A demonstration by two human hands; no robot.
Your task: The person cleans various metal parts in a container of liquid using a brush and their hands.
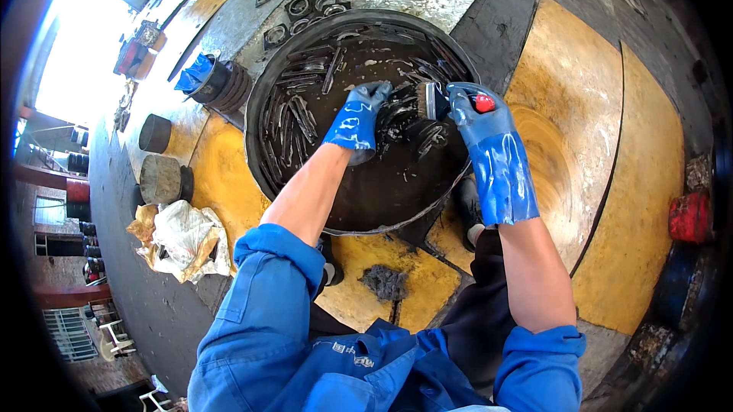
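Note:
A wide round black tub (359, 227) of dark liquid stands in front of me, with several long dark wet pieces (301, 118) lying inside it. My right hand (481, 114), in a blue rubber glove, is closed round the red handle of a paintbrush (432, 100). The brush's bristles point left over the tub. My left hand (363, 110), also gloved, is over the middle of the tub with its fingers curled in. Next to those fingers are glossy dark curved pieces (401, 116); whether the hand grips one is hidden.
Dark rings (300, 7) sit on the floor beyond the tub. At left stand a black bucket (217, 82) with blue material on top, two short cylinders (160, 179) and a crumpled white bag (187, 236). A dark fuzzy clump (384, 282) lies between my feet on yellow boards (634, 206).

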